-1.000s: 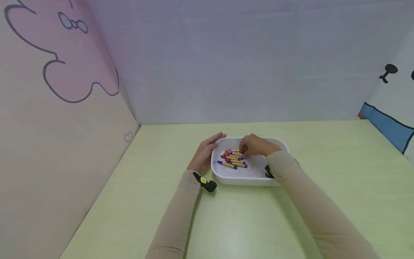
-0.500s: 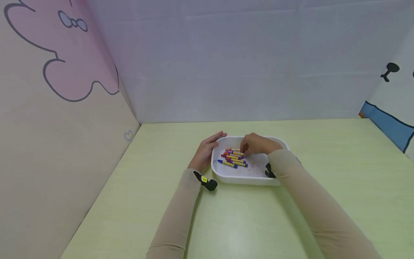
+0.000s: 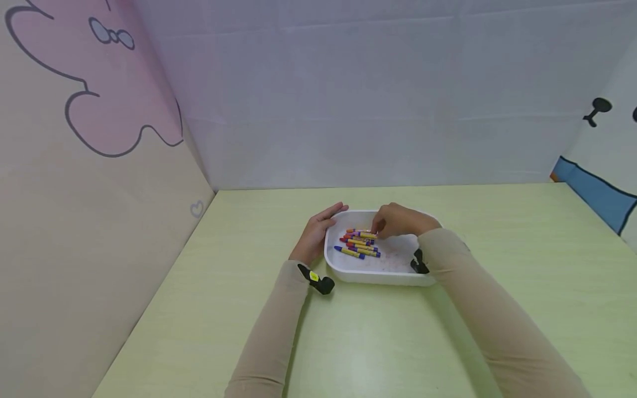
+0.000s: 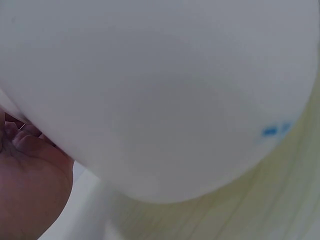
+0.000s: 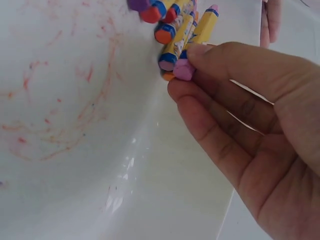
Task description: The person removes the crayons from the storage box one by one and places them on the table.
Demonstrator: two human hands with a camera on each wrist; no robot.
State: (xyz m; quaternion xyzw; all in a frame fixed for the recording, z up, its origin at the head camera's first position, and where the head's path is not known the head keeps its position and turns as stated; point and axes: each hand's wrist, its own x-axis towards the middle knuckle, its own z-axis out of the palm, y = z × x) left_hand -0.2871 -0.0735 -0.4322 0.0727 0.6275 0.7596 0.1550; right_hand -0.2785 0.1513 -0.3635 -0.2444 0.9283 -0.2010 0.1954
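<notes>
Since half a second ago, the right hand (image 3: 402, 219) has edged slightly rightward over the white tray (image 3: 383, 278), its forearm moving along with it. Thumb and fingertips of that hand pinch one end of a pink crayon (image 5: 204, 29) in a yellow wrapper; whether the crayon is lifted clear of its neighbours is hard to judge. It sits inside the tray, at the far side of a loose row of crayons (image 3: 359, 241) gathered in the left half. Nearest the front lies a dark-blue-tipped crayon (image 3: 350, 252), set at a slant. Wax marks (image 5: 87, 75) streak the tray floor. The left hand (image 3: 311, 239) holds the tray's left edge, thumb at the rim, fingers outside. The tray rests on a pale green tabletop (image 3: 328, 348).
</notes>
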